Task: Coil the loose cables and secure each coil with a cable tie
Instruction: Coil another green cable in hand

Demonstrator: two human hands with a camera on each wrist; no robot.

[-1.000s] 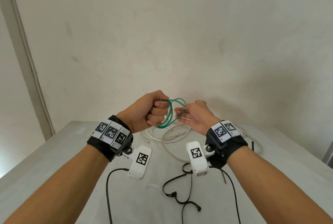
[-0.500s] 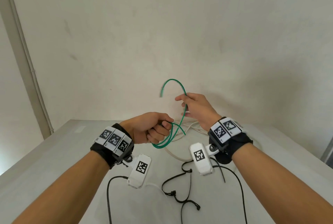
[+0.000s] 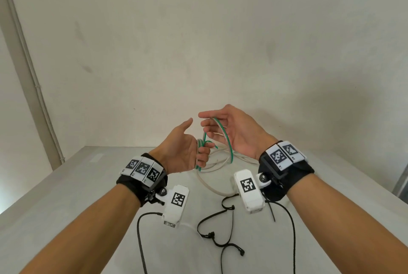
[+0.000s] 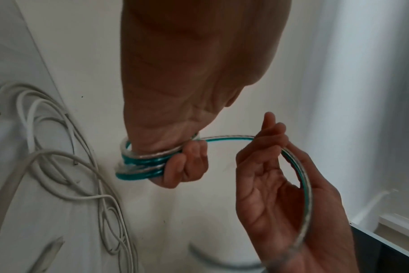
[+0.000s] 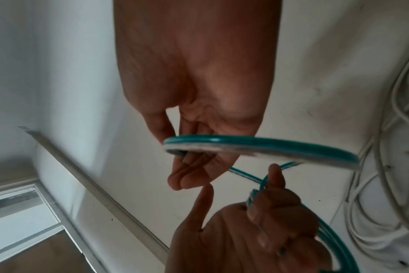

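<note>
A green-and-clear cable (image 3: 229, 148) is partly wound into a small coil (image 4: 142, 166). My left hand (image 3: 183, 152) holds that coil above the table, palm turned inward, lower fingers curled round the loops (image 5: 325, 238) and thumb sticking out. My right hand (image 3: 231, 128) is just right of it and slightly higher. Its fingers (image 4: 268, 136) curl over the free length of the cable (image 5: 245, 146), which arcs from the coil through this hand and down. Black cable ties (image 3: 229, 225) lie on the table in front of my wrists.
Loose white cables (image 3: 212, 163) lie tangled on the white table (image 3: 88, 185) under my hands, also seen in the left wrist view (image 4: 58, 147). A plain wall stands close behind. Thin black cords (image 3: 139, 240) run from my wrist cameras.
My left hand has turned from a knuckles-up fist to palm inward with the thumb out. My right hand has come down and in, bringing the free cable over as an arc beside the coil.
</note>
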